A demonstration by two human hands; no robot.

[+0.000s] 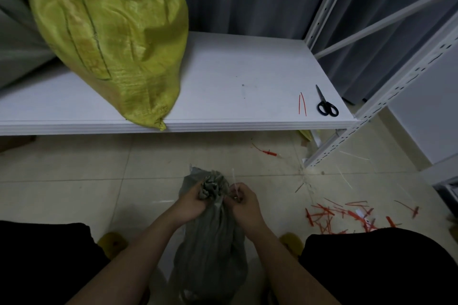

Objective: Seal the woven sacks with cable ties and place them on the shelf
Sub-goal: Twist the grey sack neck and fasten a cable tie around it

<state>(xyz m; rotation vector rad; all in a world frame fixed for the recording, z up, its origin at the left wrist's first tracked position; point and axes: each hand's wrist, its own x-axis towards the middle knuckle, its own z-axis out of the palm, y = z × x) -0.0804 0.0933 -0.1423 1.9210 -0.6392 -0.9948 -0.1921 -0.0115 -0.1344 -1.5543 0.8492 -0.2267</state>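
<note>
Grey sack (210, 242) neck gripped; yellow sack (111, 39) overhangs shelf (235, 124) edge.

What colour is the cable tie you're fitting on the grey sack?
White, or pale translucent; the cable tie shows in the head view, pinched by the right hand.

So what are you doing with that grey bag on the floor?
A person sits on the floor tying up a grey woven sack. The left hand grips its bunched neck, while the right hand pinches a white cable tie beside the neck. A yellow woven sack already lies on the white shelf, along with black scissors and two red cable ties. Cut red tie pieces litter the tiled floor.
</note>
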